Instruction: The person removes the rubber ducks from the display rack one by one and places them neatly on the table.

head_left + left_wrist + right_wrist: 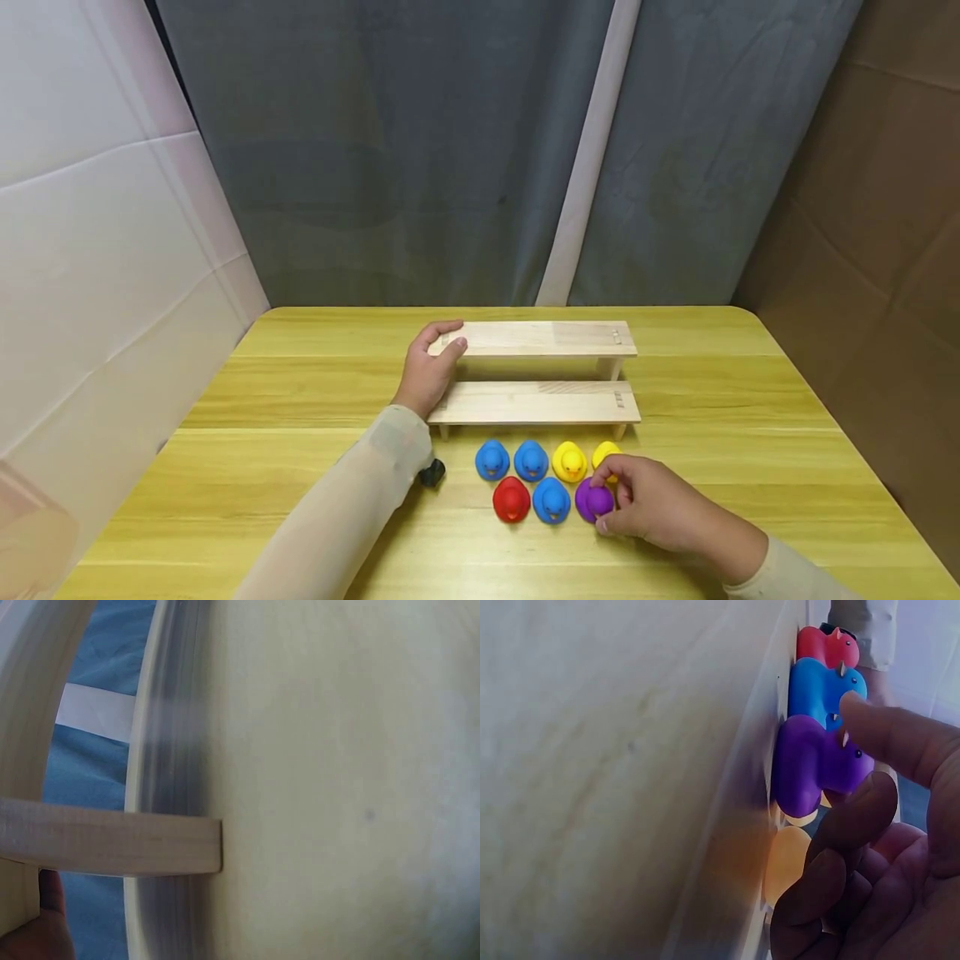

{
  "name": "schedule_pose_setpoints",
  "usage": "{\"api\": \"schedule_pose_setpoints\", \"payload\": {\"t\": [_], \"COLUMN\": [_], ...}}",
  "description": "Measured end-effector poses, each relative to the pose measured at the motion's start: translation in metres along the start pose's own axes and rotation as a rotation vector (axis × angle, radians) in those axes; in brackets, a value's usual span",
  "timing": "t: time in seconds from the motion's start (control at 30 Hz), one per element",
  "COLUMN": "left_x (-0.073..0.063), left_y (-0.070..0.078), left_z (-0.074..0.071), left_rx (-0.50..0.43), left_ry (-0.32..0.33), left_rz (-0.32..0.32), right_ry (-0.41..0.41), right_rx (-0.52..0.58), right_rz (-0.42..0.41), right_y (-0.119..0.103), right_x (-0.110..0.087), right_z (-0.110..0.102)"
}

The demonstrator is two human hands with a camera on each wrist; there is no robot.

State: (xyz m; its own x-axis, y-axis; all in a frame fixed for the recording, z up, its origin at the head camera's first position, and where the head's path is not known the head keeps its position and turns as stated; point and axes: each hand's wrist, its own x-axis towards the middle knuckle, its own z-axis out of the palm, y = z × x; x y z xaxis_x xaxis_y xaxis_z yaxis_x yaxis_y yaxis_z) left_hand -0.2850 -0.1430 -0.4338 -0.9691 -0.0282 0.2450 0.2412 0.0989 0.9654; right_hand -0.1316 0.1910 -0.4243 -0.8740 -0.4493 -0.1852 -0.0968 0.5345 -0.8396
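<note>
My left hand (429,367) grips the left end of a two-tier wooden shelf (536,337), thumb on top of the upper board. The left wrist view catches a pale wooden shelf leg (112,840), with part of the hand low at the left. Around the purple rubber duck (596,500) my right hand (660,507) has its thumb and forefinger on opposite sides, pinching it near the head; the duck sits at the table surface (817,761). Partly behind that hand is a yellow duck (606,455). A blue duck (551,501) and a red duck (512,500) stand left of the purple one.
Two blue ducks, one at the left end (492,461), and another yellow duck (570,462) form the back row, just before the lower board (534,403). A small black object (432,474) lies beside the left sleeve. A grey curtain (375,167) hangs behind the table.
</note>
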Motion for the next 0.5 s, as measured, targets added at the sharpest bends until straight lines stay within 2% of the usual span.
{"api": "schedule_pose_setpoints", "payload": {"t": [0.3,0.5], "left_x": [0.001,0.003], "left_y": [-0.001,-0.004], "left_z": [0.004,0.005], "left_rx": [0.007,0.015], "left_ry": [-0.011,-0.014], "left_rz": [-0.008,-0.003], "right_ry": [0.048,0.134], "right_rx": [0.009,0.004], "right_rz": [-0.013,-0.11], "right_y": [-0.008,-0.014], "right_x": [-0.003,-0.003], "right_z": [-0.013,-0.03]}}
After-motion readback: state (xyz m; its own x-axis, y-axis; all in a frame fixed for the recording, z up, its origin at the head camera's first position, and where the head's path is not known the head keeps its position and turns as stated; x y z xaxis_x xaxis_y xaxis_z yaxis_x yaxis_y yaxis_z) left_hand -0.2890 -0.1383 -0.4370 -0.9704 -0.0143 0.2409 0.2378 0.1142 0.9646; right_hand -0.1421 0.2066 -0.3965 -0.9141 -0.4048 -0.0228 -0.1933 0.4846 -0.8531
